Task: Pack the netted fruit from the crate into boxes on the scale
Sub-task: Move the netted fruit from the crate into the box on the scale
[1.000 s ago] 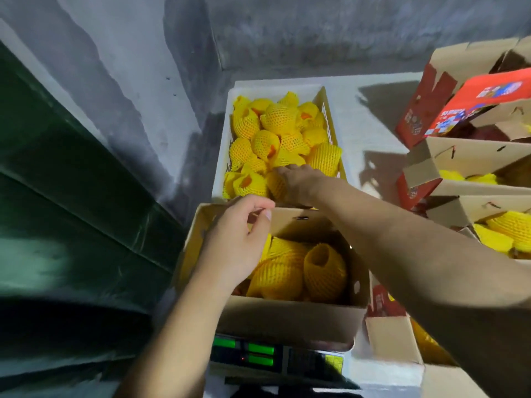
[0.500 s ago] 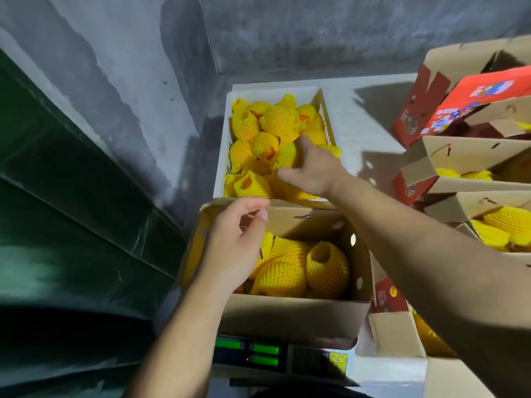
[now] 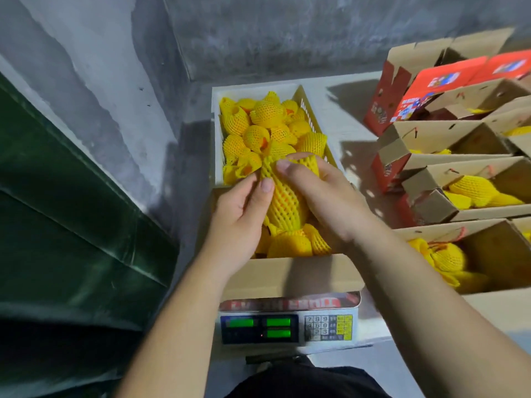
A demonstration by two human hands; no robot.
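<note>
Both hands, left [image 3: 238,216] and right [image 3: 321,196], grip one netted fruit [image 3: 283,196] above the box [image 3: 287,275] on the scale [image 3: 287,328]. Next, probably, lowering it among those already packed

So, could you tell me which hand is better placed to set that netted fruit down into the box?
Right hand: it wraps the fruit over the box; the left only pinches its netting.

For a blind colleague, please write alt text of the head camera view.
Both hands, left hand and right hand, hold one yellow netted fruit over an open cardboard box standing on a scale. Behind it is a crate of netted fruit.
</note>
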